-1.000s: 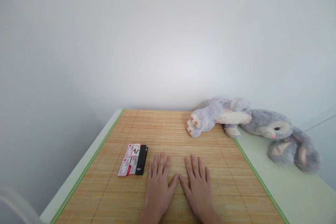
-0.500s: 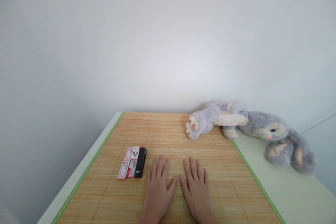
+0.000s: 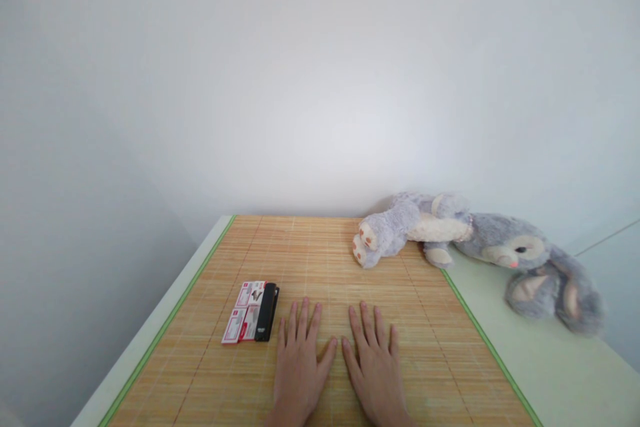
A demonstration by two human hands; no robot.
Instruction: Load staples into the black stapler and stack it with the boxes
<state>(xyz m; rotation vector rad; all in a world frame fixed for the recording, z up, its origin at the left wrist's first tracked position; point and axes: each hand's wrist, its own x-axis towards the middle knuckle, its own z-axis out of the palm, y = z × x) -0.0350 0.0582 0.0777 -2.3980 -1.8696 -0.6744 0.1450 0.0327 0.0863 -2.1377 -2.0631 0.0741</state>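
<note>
My left hand point(image 3: 300, 367) lies palm down on the bamboo mat point(image 3: 310, 253), fingers spread and holding nothing. Beside it, flat on the same mat, rests my right hand point(image 3: 374, 367), also spread and without anything in it. The two thumbs point toward each other with a small gap between them. Just left of my left hand is a black stapler point(image 3: 267, 312), apart from the fingers. It lies against small red-and-white printed boxes point(image 3: 244, 313), one of which shows a picture of a stapler.
A grey plush rabbit point(image 3: 440, 227) lies on its side at the back right, its head and ears over the pale table top point(image 3: 560, 373). A white wall point(image 3: 320, 80) stands behind the table. Green edging point(image 3: 170, 317) borders the mat.
</note>
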